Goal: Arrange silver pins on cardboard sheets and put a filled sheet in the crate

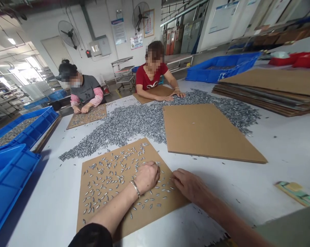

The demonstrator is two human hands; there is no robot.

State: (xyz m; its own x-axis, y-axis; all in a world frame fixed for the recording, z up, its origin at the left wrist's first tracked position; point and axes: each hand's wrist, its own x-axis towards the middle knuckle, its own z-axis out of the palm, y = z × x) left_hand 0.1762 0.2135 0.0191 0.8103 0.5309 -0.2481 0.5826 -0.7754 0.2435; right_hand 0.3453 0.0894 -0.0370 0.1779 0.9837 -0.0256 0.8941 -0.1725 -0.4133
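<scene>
A brown board (pixel 124 219) dotted with small grey metal pieces (pixel 93 202) lies on the white table in front of me. My left hand (pixel 146 176), with a bracelet at the wrist, rests over the right half of this board, its fingers curled; whatever they hold is hidden. At the board's right edge is my right hand (pixel 187 183), fingers bent together near a few pieces, with nothing clearly visible in them. Beyond the board spreads a large heap of the same metal pieces (pixel 134 120).
A second brown board (pixel 208 133) overlaps the heap, and stacked boards (pixel 270 85) stand at the right. Blue bins (pixel 13 168) line the left edge; another blue bin (pixel 219 67) is at the back. Two people (pixel 86 92) work across the table. A green and yellow item (pixel 296 192) lies at right.
</scene>
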